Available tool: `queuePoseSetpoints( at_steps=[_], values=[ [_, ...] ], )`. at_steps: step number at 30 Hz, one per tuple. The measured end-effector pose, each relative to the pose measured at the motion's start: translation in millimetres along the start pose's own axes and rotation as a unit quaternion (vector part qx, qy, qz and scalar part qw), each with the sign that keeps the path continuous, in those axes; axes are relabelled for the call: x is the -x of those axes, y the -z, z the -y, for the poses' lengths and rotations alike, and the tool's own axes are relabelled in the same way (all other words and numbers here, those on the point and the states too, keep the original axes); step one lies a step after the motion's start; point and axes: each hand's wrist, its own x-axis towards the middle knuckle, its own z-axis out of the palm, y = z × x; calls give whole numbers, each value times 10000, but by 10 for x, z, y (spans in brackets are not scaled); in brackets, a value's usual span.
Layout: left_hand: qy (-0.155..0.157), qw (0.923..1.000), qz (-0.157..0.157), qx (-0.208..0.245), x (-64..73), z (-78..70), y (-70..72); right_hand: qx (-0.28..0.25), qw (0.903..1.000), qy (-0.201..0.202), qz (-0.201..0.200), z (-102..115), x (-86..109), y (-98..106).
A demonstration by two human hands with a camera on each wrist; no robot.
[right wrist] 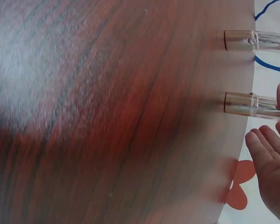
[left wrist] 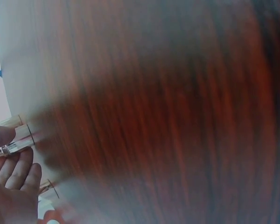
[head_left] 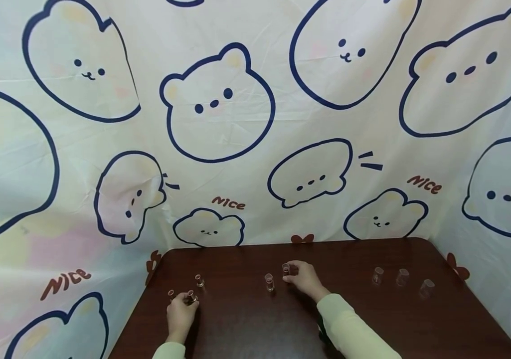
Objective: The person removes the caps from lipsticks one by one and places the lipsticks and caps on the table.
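Observation:
At the table's left side, my left hand [head_left: 181, 315] pinches a small clear tube [head_left: 191, 297] between thumb and fingers; in the left wrist view this tube [left wrist: 19, 142] stands near the table. Two more clear tubes stand close by, one behind [head_left: 199, 280] and one to the left [head_left: 171, 294], partly hidden by the hand. Near the back edge, my right hand [head_left: 306, 279] has thumb and fingers around the upper part of another tube [right wrist: 240, 103], whose base meets the table. A similar tube [head_left: 269, 282] stands just left of it.
Three clear cylinders [head_left: 402, 277] stand apart at the right of the dark brown table [head_left: 246, 324]. A pale cloth [head_left: 255, 124] printed with cartoon bears hangs behind the table and along both sides.

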Motion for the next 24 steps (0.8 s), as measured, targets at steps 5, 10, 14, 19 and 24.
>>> queuePoseSetpoints(
  at_steps=[5, 10, 14, 19, 24],
  values=[
    [5, 10000, 13, 3, -5, -4, -1, 132, 9999, 61, -64, -11, 3, -28],
    [-20, 10000, -19, -9, -1, -5, 4, 185, 9997, 84, -119, -6, 9, -43],
    [-65, 10000, -51, 13, 7, -19, 6, 197, 9996, 62, -173, 7, 4, -58],
    [-61, 10000, -15, 14, 13, -30, 6, 234, 9993, 105, -263, 15, -7, -86],
    [-76, 10000, -36, -12, 12, -14, 12, 208, 9993, 161, -267, 25, -4, -93]
  ],
)
